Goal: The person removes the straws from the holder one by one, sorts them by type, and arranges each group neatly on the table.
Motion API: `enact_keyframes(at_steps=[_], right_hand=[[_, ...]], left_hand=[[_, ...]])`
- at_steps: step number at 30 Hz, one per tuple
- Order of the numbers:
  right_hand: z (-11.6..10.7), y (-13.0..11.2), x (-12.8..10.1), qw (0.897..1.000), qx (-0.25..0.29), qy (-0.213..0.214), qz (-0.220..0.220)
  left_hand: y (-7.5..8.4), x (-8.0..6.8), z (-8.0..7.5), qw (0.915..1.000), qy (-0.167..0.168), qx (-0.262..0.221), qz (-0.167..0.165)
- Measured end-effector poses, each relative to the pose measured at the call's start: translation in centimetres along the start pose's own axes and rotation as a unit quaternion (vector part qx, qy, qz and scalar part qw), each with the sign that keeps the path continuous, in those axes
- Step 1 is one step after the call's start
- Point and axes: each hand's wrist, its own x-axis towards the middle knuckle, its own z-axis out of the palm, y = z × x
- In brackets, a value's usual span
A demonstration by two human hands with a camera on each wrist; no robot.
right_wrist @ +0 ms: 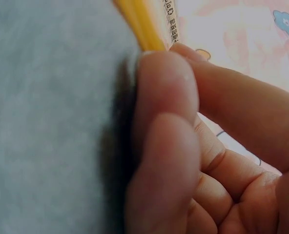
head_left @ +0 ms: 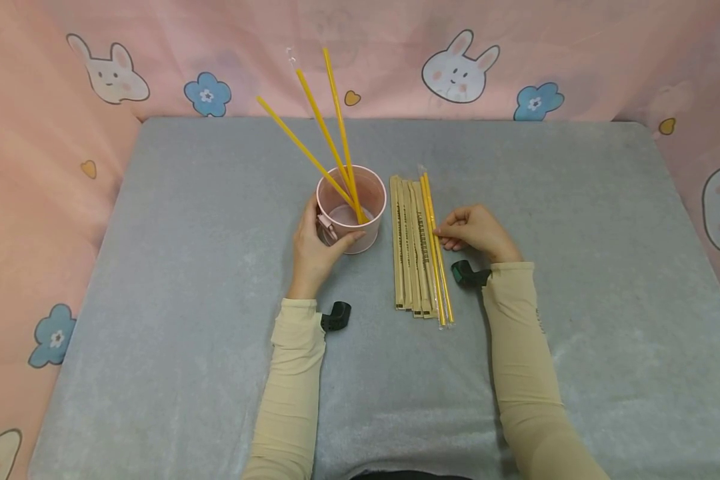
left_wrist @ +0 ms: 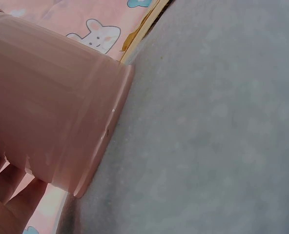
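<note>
Grey mat (head_left: 576,267): left hand (head_left: 313,250) grips pink cup (head_left: 360,200) holding three yellow straws (head_left: 324,127); right hand (head_left: 477,232) pinches a wrapped straw (head_left: 439,267).

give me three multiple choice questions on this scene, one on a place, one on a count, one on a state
1. Where do the wrapped straws lie relative to the pink cup?
A. inside it
B. beside it, toward the right hand
C. behind it

2. How many yellow straws stand in the cup?
A. one
B. three
C. six

3. What is the left hand doing?
A. gripping the cup
B. lying flat on the mat
C. holding a straw

Answers: 1 B, the head view shows them lying on the grey mat next to the cup. 2 B, three stick out of its rim. 3 A, its fingers curl round the cup's side.
</note>
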Motion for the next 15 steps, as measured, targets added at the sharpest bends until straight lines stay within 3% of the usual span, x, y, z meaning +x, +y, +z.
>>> enact_keyframes(at_steps=[15], right_hand=[[-0.23,0.53,0.39,1.000,0.011,-0.013,-0.007]], left_hand=[[-0.02,0.03,-0.06,1.0000,-0.004,-0.004,-0.002]])
